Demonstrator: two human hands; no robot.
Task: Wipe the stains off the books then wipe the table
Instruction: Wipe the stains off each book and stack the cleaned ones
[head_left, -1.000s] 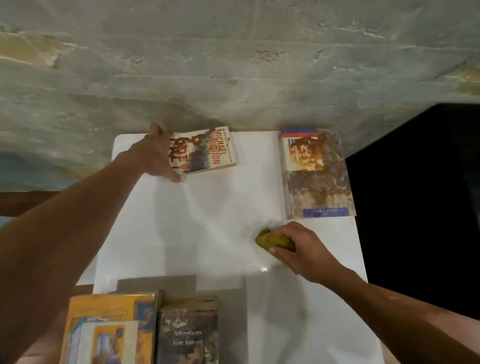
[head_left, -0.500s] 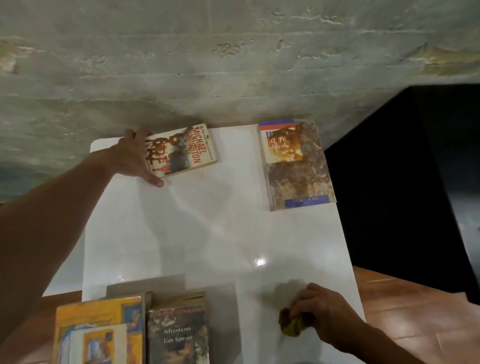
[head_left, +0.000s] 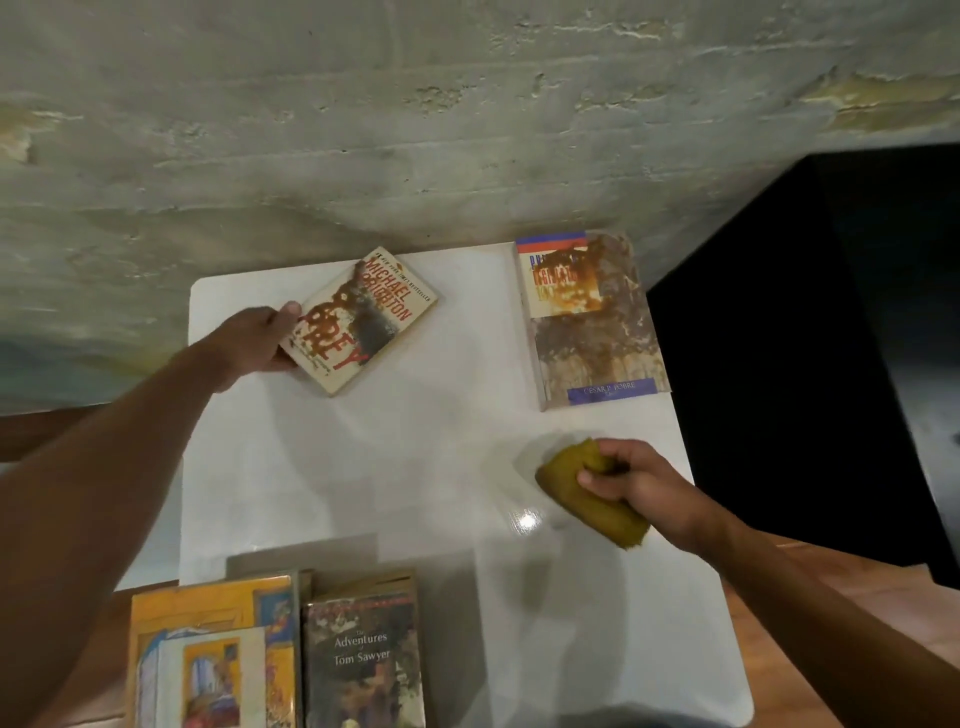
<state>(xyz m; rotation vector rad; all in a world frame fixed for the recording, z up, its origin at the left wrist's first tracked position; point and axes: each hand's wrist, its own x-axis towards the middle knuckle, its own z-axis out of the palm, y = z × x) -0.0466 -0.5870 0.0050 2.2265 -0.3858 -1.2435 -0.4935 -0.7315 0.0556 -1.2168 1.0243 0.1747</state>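
Observation:
A cream paperback (head_left: 363, 319) with red lettering and a dark brown stain is tilted at the far left of the white table (head_left: 415, 467). My left hand (head_left: 260, 340) grips its near left corner, thumb on the cover. A larger book (head_left: 592, 322) with heavy rusty stains lies flat at the far right. My right hand (head_left: 639, 480) holds an olive-yellow sponge (head_left: 587, 493) just above the table, in front of the larger book.
Two more books lie at the near left edge: a yellow-orange one (head_left: 213, 654) and a dark "Tom Sawyer" (head_left: 363, 660). A rough concrete wall (head_left: 415, 130) runs behind the table. A black area (head_left: 810, 338) borders the right side; wooden floor (head_left: 779, 623) shows beyond the near right corner.
My left hand has taken hold of the cream paperback and turned it more diagonally. My right hand, with the sponge, came back from the near edge toward the stained larger book.

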